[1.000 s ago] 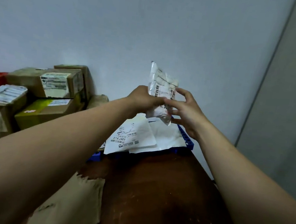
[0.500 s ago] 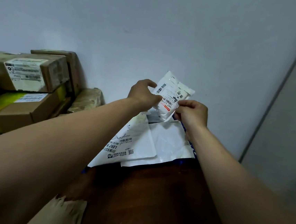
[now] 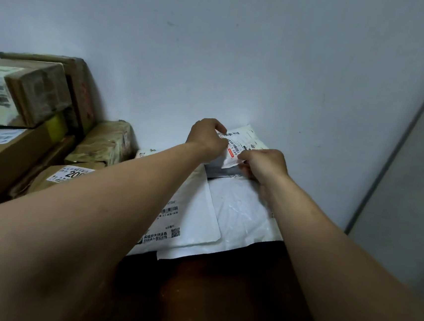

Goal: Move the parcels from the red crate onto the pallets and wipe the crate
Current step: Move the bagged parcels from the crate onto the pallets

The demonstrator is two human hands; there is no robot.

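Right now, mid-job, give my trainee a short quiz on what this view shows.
1. True or false: only the right hand grips the small parcel.
2. What is stacked at the left? A) cardboard boxes B) buckets C) bottles
3. Fill in: the flat bags lying below the two hands are ____.
Key: 1 false, the left hand grips it too; 2 A; 3 white.
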